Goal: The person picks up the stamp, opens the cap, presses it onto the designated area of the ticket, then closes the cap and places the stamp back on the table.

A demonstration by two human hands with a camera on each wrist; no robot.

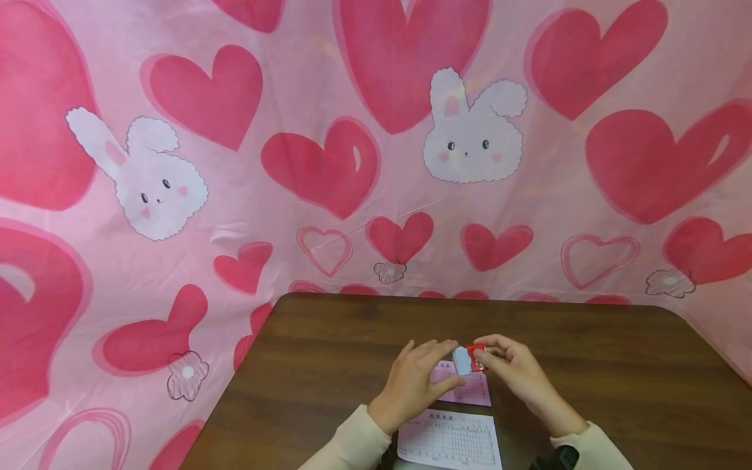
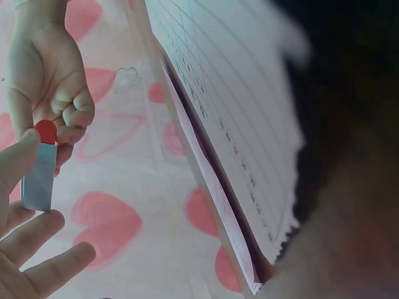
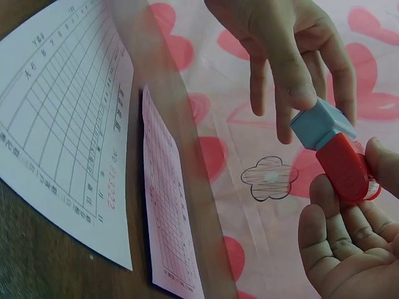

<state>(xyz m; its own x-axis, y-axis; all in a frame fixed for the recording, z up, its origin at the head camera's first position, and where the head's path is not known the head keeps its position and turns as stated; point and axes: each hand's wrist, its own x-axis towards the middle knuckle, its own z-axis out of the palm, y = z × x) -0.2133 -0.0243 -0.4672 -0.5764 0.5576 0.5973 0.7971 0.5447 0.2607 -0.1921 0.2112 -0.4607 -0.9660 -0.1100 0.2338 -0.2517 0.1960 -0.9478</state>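
A small block, pale blue at one end and red at the other (image 1: 477, 358), is held between my two hands above the pink slip. My right hand (image 1: 523, 375) pinches the red end (image 3: 343, 167) between thumb and fingers. The pale-blue end (image 3: 321, 123) lies between the thumb and a finger of my left hand (image 1: 414, 375), with fingertips against it; the other left fingers stretch out loosely. Under the hands lies a pink printed slip (image 1: 477, 393), partly covered by the left hand. Nearer to me is a white printed form (image 1: 449, 440) with a grid.
Both papers lie on a dark brown wooden table (image 1: 329, 352). Behind it hangs a pink cloth (image 1: 294, 85) with hearts and rabbit faces, reaching the table's far and left edges. A black band (image 1: 555, 459) is on the right wrist.
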